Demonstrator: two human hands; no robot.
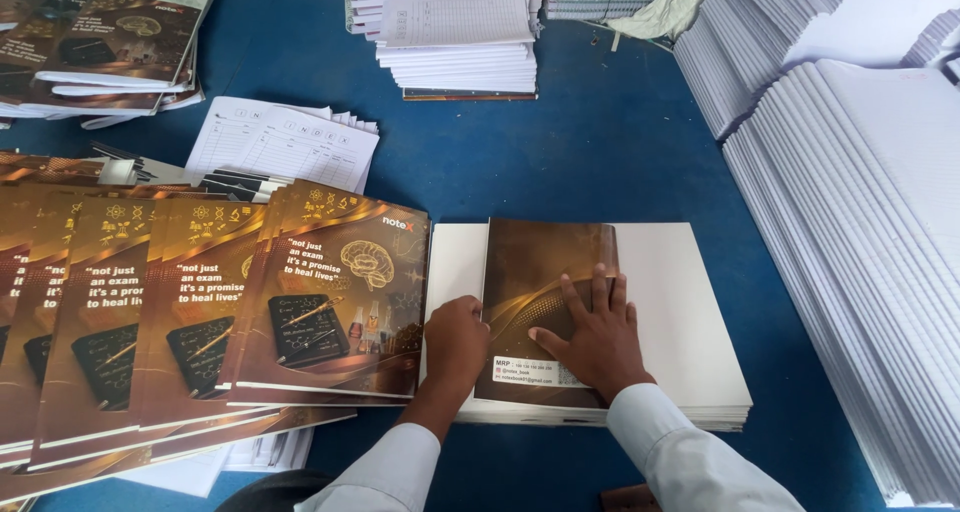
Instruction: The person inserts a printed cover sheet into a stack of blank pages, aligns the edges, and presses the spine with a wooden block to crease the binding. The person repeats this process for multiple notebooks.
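Landmark: the brown cover sheet [545,307], lying face-down on a stack of white page blocks [690,302] at the near middle of the blue bench [600,142].

Right hand [592,337]: flat on the brown cover sheet, palm down, fingers [600,287] spread and pressing along its right part. Nothing pinched.

Left hand [455,342]: at the left edge of the cover sheet, fingers curled and held together, tips touching the sheet's edge where it meets the white stack. Can't tell whether they nip the edge or just rest on it.

Cover sheet sits left of centre on the white stack; bare white shows on both sides of it, more on the right.

Left of the cover sheet: fanned row of printed brown covers [200,312], overlapping, the nearest just beside the left hand.

Beyond the cover sheet, to its left: loose white ruled index sheets [285,142]. Straight beyond: a short stack of ruled page blocks [460,42].

Far left beyond: another pile of dark printed covers [110,42].

Right of the cover sheet, well apart: tall sloping stacks of white paper [860,222], edges towards the camera.

Both sleeves [690,457] light grey, entering from the near edge.
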